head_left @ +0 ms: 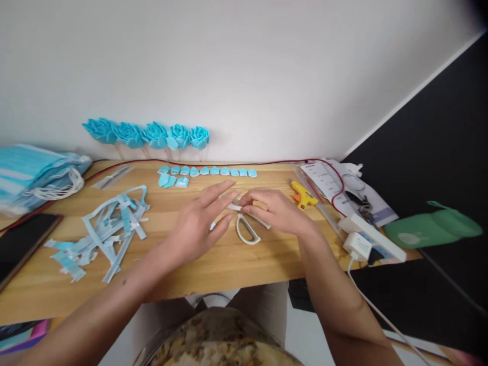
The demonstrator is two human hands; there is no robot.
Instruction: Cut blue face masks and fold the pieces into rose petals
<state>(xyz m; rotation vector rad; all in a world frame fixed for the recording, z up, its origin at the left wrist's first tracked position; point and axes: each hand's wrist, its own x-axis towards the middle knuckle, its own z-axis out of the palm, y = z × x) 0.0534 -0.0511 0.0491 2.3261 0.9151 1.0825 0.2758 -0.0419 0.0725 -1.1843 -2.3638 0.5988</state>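
Note:
My left hand [200,218] is open above the middle of the table, its fingers stretched toward my right hand. A small light-blue piece [212,224] shows partly beneath its thumb. My right hand [272,206] has its fingers bent, thumb and index closed at the pivot of a pair of scissors [247,236]. White scissor handles point back toward me, while the hands mostly hide the blades. Just beyond lies a row of folded light-blue petals [205,171], with several flat blue pieces [168,180] in front of its left end.
Several blue fabric flowers [154,134] on stems lean against the wall. Cut strips [114,229], packed face masks [34,173] and a phone [28,241] lie left. Rightward are a yellow glue gun [304,195], papers [328,188], a power strip [375,239] and a green bottle [430,227].

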